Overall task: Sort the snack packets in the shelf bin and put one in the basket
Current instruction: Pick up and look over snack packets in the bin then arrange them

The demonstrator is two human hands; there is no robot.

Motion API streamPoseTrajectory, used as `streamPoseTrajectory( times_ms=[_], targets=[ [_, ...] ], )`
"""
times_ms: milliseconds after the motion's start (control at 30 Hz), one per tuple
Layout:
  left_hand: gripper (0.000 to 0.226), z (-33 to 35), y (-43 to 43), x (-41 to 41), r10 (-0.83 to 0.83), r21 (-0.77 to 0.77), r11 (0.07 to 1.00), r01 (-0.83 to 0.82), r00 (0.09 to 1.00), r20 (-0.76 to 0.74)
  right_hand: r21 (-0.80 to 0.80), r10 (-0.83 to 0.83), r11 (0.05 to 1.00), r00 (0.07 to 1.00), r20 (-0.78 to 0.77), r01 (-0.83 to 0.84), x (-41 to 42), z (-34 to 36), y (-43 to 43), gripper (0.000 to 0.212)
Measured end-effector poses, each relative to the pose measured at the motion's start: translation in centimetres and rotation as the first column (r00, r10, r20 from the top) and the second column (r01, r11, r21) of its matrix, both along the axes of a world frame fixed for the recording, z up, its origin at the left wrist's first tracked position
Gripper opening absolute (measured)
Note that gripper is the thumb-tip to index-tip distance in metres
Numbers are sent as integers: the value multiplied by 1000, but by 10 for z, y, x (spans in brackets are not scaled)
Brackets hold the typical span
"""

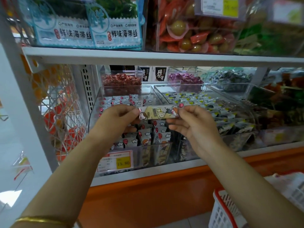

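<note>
Packet: one long snack packet (160,112), held level above my bin, near its front.
Left hand: my left hand (115,119) pinches the packet's left end between thumb and fingertips.
Right hand: my right hand (192,122) pinches the right end the same way, other fingers loosely curled.
Shelf bin: clear shelf bin (94,112) on the lower shelf, full of grey packets (144,137) with red balloons, standing upright at the near end; a yellow price tag (123,162) on its front.
Neighbour bin: right of mine, a clear bin (243,94) heaped with dark packets marked in yellow.
Far bins: red sweets (121,81) at left, purple sweets (184,79) at right.
Upper shelf: two blue seaweed packs (115,30), then bins of orange and green snacks.
Basket: white basket (220,211) with a red rim, near right, low down; I cannot tell its contents.
Room: white shelf board (148,56) over an orange base panel (148,195).
</note>
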State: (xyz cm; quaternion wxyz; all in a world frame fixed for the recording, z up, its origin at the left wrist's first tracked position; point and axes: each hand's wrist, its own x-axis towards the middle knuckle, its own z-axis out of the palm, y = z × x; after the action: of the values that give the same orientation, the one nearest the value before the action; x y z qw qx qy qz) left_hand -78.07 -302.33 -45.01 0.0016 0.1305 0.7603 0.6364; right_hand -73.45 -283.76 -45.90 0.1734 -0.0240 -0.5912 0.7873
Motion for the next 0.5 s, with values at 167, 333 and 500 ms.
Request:
streamPoseTrajectory(
  times_ms=[167,333,500],
  targets=[
    [19,0,2,4,-98,292,955,52,984,148,-225,111,969,993,26,-102,5,-1,4,10],
    [16,1,0,2,-158,516,856,15,959,235,-383,147,916,988,44,-119,3,0,5,12],
    [18,2,4,3,-140,538,843,-18,958,252,-186,55,981,998,8,-53,2,-3,7,11]
  ],
)
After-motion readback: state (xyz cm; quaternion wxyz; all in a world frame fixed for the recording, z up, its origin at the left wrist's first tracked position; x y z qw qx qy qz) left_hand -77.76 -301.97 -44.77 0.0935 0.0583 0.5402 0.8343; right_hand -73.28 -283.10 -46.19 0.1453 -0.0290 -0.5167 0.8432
